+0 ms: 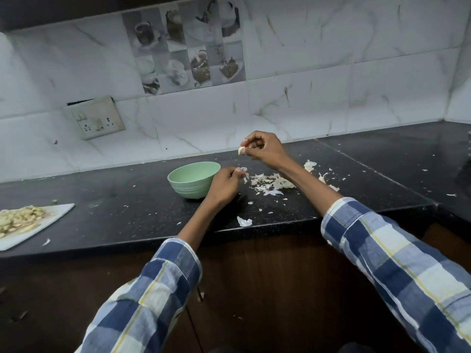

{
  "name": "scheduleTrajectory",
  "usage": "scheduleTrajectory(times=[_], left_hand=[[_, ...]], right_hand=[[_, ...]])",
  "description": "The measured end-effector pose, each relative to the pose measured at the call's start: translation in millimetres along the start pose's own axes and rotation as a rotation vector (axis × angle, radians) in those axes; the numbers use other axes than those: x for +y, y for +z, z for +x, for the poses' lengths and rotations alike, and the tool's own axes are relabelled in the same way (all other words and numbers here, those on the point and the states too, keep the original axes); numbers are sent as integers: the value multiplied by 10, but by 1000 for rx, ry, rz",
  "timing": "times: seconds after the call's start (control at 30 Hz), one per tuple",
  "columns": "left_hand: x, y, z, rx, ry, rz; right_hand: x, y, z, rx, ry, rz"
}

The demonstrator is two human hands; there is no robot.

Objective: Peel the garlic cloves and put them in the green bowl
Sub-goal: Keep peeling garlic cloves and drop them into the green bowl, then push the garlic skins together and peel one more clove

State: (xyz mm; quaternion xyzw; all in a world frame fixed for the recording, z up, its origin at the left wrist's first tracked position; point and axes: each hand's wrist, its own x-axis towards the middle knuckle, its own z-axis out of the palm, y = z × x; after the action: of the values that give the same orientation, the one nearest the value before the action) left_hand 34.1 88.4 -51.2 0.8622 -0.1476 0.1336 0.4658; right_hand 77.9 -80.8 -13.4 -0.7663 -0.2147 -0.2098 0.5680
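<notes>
Blue-white checked sleeves [397, 253], yellow lines

Single head-worn wide-angle view. Looks forward and down from above the near edge of the tabletop [127, 200], toward the tiled back wall [305, 72]. Close range: both sleeves fill the lower frame. Lens bends the tabletop's edges.

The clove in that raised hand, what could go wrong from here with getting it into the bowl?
1. The right hand pinches the clove at its fingertips, high above the counter and right of the bowl; it could slip and land among the peels.
2. The left hand sits against the bowl's right side, so it might nudge the bowl.
3. Skin bits in the left fingers could drop in too.
</notes>
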Motion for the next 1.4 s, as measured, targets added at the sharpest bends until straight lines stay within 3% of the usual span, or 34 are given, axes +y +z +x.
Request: scheduleTrajectory(times=[0.23,0.3,0.53,0.63,0.8,0.87,0.93,1.13,1.2,1.27,1.4], left_hand=[[-76,-120,-273,52,-88,-105],[-84,-139,-336,54,-86,-98],[58,122,-640,62,-42,105],[56,314,-669,-8,-35,395],[90,455,-425,-91,-127,552],[81,489,-276,-97,-146,567],[57,515,-139,-100,-165,550],[-50,632,229,-103,-76,474],[-72,623,324,-53,-94,436],[-107,582,415,-16,-176,432],[-177,528,560,25,-327,394]], right_hand=[[-363,572,123,-291,-80,-171],[-381,591,112,-304,-88,-225],[-292,-16,-92,-103,-23,-298],[-177,-410,-350,30,34,-391],[173,-855,-830,146,342,-710],[275,-900,-930,118,526,-743],[316,-903,-922,53,596,-752],[307,-635,-664,-107,479,-574],[329,-561,-611,-59,407,-504],[423,-581,-539,34,358,-594],[653,-740,-425,212,512,-708]])
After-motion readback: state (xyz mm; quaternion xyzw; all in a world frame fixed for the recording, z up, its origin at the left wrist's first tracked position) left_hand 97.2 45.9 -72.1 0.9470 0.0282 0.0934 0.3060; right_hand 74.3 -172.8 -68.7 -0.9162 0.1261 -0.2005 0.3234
